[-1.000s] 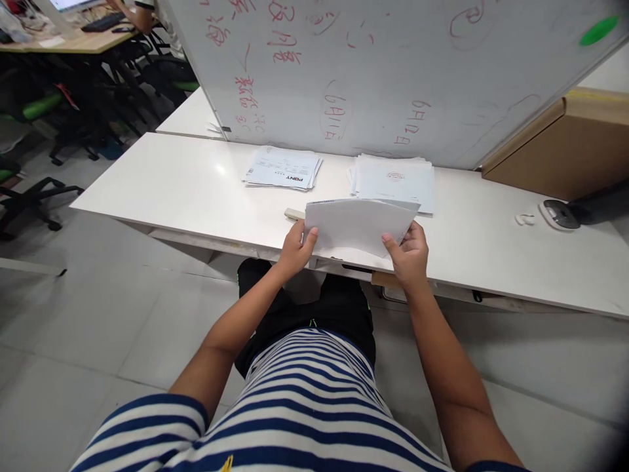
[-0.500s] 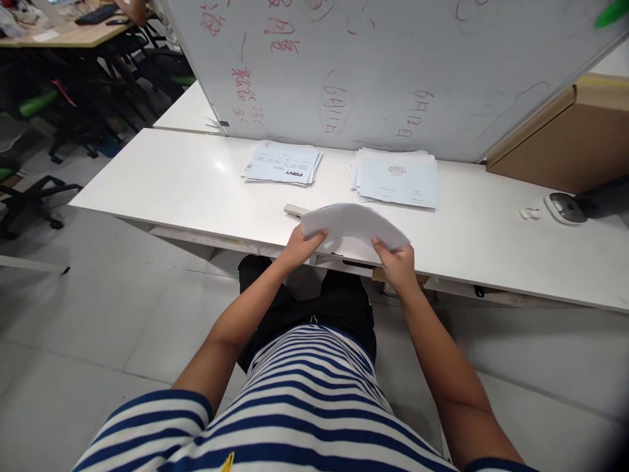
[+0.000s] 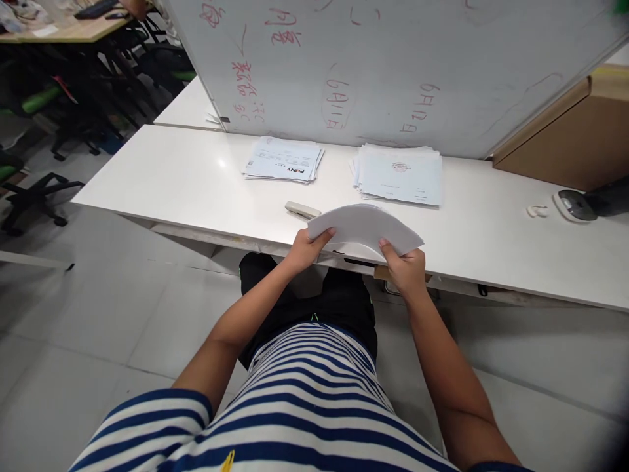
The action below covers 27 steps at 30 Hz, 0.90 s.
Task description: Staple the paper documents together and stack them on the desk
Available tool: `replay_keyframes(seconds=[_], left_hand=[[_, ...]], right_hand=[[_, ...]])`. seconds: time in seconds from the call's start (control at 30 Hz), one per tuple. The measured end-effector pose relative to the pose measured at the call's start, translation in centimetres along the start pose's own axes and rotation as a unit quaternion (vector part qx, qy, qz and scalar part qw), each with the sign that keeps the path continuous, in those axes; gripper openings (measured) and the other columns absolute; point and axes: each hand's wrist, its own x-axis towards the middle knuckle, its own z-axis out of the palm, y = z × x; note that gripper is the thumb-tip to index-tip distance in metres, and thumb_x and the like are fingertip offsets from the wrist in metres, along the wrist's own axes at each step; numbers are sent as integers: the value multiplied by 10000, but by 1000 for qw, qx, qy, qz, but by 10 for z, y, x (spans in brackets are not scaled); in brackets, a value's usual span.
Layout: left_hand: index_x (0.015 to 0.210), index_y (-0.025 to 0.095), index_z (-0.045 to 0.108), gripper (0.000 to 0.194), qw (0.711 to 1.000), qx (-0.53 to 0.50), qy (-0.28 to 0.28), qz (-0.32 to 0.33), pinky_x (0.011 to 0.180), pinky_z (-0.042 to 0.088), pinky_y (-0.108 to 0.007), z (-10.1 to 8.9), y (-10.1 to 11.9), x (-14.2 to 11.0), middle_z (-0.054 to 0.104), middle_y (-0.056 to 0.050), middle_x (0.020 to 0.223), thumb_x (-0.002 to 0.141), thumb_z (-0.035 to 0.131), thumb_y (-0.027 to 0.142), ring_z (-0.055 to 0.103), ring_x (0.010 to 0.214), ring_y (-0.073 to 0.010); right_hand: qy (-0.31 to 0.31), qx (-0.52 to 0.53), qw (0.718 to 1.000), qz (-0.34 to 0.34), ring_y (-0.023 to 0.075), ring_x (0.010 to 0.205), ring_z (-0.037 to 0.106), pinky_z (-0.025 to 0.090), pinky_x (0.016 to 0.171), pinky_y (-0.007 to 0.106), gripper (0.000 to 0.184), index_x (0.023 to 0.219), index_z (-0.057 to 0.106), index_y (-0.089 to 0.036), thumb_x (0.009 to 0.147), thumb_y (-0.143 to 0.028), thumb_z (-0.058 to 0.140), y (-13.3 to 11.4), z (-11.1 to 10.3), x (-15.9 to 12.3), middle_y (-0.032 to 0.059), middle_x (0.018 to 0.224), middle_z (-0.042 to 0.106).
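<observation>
A curved bundle of white paper sheets is held above the desk's front edge, its middle arching upward. My left hand grips the left end, thumb on top. On the right end, my right hand is closed around the sheets, thumb also on the near face. Just behind the left hand lies a light-coloured stapler, partly covered by the sheets. Farther back rest two paper stacks: a left stack with "PONY" print and a right stack bearing a round stamp.
A whiteboard with red writing stands along the back of the white desk. At the right are a cardboard box, a small white object and a grey-and-white device. Office chairs stand off to the left.
Both hands have shifted slightly right with the paper sheets, so more of the stapler shows. The right end of the sheets now reaches farther out.
</observation>
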Motion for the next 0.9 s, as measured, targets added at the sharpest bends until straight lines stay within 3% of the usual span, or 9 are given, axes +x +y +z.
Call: replay_keyframes(seconds=[0.1, 0.2, 0.33, 0.47, 0.57, 0.63, 0.73, 0.8, 0.9], left_hand=[[991, 159, 709, 437, 1000, 18, -11, -15, 857, 541, -381, 1, 1, -3, 735, -59, 980, 853, 615, 562, 669, 983, -262], [996, 163, 704, 437, 999, 37, -29, -8, 839, 547, -380, 1, 6, -5, 740, -74, 991, 865, 603, 568, 679, 972, -263], [1195, 201, 628, 471, 996, 29, -15, 78, 893, 542, -357, -11, 13, 4, 703, -100, 1172, 889, 596, 558, 665, 1070, -236], [1189, 214, 627, 439, 981, 104, 60, 154, 948, 519, -367, -33, 15, 28, 714, -95, 1136, 1003, 381, 526, 669, 1077, -202], [1130, 200, 669, 497, 947, 244, 59, 201, 1007, 479, -397, -45, 10, 44, 717, -91, 1148, 1023, 298, 513, 641, 1141, -218], [1194, 205, 653, 502, 918, 327, 19, 224, 1107, 388, -445, -48, 5, 50, 693, -81, 1233, 1030, 273, 490, 584, 1241, -228], [1314, 248, 592, 470, 885, 404, -32, 228, 1231, 109, -526, -45, -2, 49, 629, -39, 1359, 1041, 255, 429, 456, 1383, -227], [1352, 281, 566, 454, 878, 421, -38, 227, 1234, -32, -543, -43, -5, 44, 597, -16, 1402, 1042, 260, 406, 389, 1433, -223], [1384, 307, 541, 446, 881, 417, -15, 224, 1225, -87, -549, -42, -9, 36, 548, -9, 1452, 1036, 278, 401, 327, 1469, -225]], right_hand=[[-5, -4, 1000, 22, 269, 931, 690, 525, 876, 402, 425, 915, 733, -112, 752, -504, 706, 6, 0, -3, 120, 943, 755], [2, -38, 999, 1, 280, 940, 697, 527, 876, 400, 405, 901, 735, -122, 784, -505, 673, 8, -6, -8, 125, 936, 759], [34, -94, 995, -3, 311, 891, 707, 545, 814, 414, 371, 793, 727, -155, 778, -522, 677, 11, -25, -19, 124, 844, 757], [54, -2, 995, 86, 299, 953, 709, 530, 908, 457, 437, 942, 737, -132, 730, -514, 743, 25, -35, -37, 137, 1029, 757], [40, 116, 976, 180, 273, 927, 720, 543, 909, 446, 499, 1006, 727, -124, 675, -489, 801, 37, -28, -49, 140, 1093, 745], [24, 162, 961, 222, 265, 892, 726, 571, 853, 416, 506, 998, 727, -124, 643, -469, 830, 40, -18, -54, 137, 1067, 753], [1, 195, 950, 242, 261, 859, 732, 592, 781, 377, 482, 966, 731, -127, 629, -453, 845, 37, -5, -56, 125, 1014, 765], [-16, 206, 947, 247, 259, 849, 735, 595, 768, 368, 460, 952, 732, -130, 638, -449, 840, 33, 1, -55, 120, 1004, 768], [-24, 205, 946, 251, 253, 839, 736, 591, 781, 368, 438, 939, 735, -133, 652, -449, 834, 32, 6, -53, 113, 1005, 769]])
